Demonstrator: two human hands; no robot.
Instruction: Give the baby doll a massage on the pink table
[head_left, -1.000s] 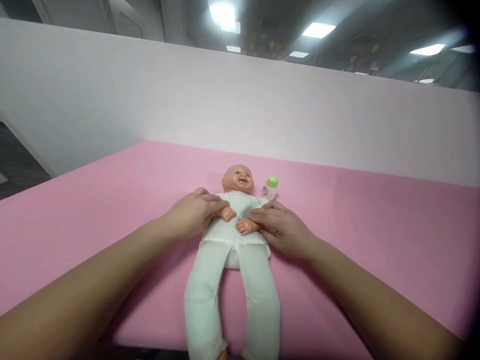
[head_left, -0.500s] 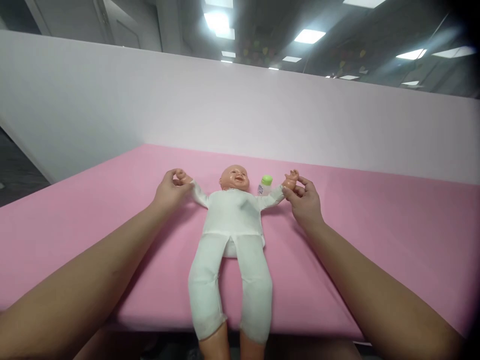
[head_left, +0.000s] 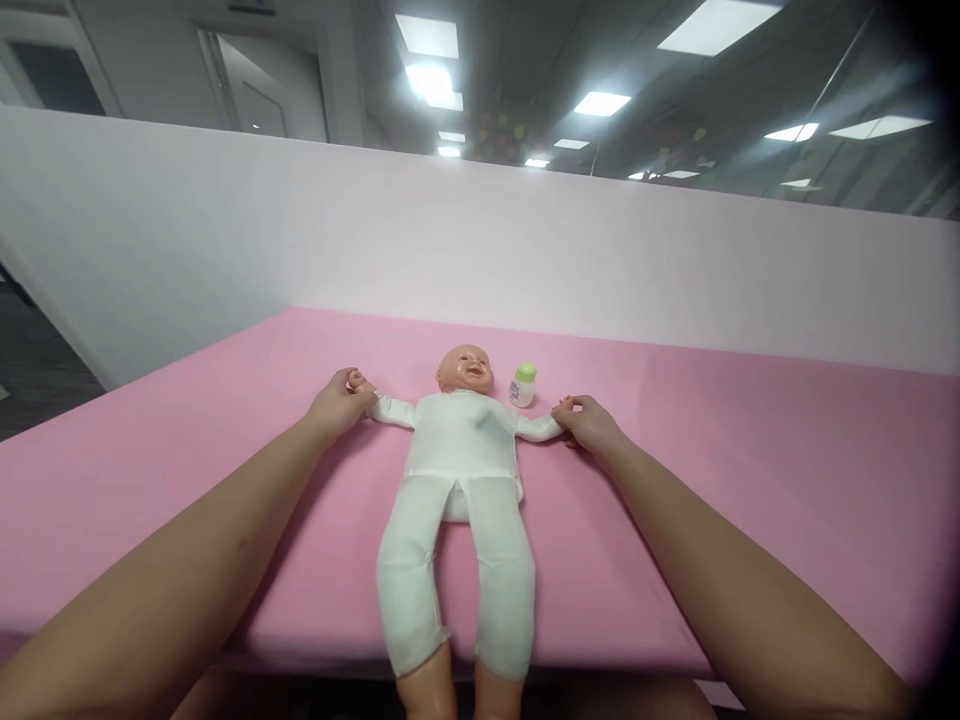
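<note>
A baby doll (head_left: 465, 440) with a white cloth body lies on its back, arms spread sideways, its head towards the far wall. My left hand (head_left: 339, 405) is closed around the doll's hand on the left, whose plastic fingers show past my thumb. On the other side, my right hand (head_left: 589, 425) pinches the doll's other hand, mostly covered by my fingers. Just beyond that arm stands a small clear bottle (head_left: 523, 386) with a green cap and a label. The doll's bare plastic lower legs hang over the near edge.
The doll rests on a pink padded table (head_left: 637, 560). A white partition (head_left: 480, 250) rises along its far side. Behind it are a doorway (head_left: 262, 90) and ceiling lights (head_left: 602, 104). Dark floor (head_left: 45, 350) shows at the far left.
Both doll arms have come down, pulled lower by my hands; the right one dropped most and now lies straighter outward. The bottle shows more fully. The camera view has tilted up slightly.
</note>
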